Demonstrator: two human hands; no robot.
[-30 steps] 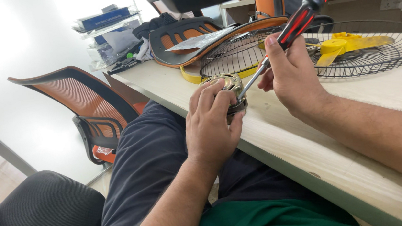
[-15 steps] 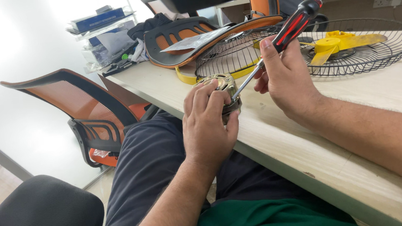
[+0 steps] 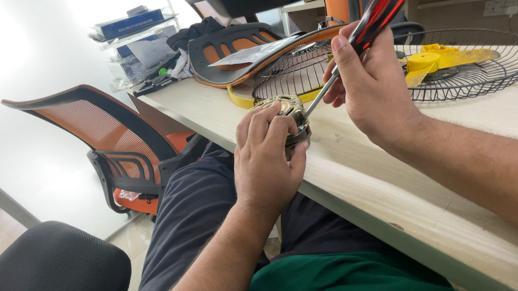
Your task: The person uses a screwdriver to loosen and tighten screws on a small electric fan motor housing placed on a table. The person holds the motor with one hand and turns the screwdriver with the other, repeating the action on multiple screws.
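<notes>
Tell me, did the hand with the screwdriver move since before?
Barely. The right hand and its red-and-black screwdriver sit at almost the same spot against the wire fan guard, tip at the small motor.

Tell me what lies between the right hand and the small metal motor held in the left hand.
In the head view, only the screwdriver's bare steel shaft spans from the right hand to the motor.

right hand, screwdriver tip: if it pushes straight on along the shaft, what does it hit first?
Most likely the small metal motor that the left hand grips at the table edge. The right hand angles the screwdriver down-left, tip already at the motor's top; exact contact is hard to tell.
</notes>
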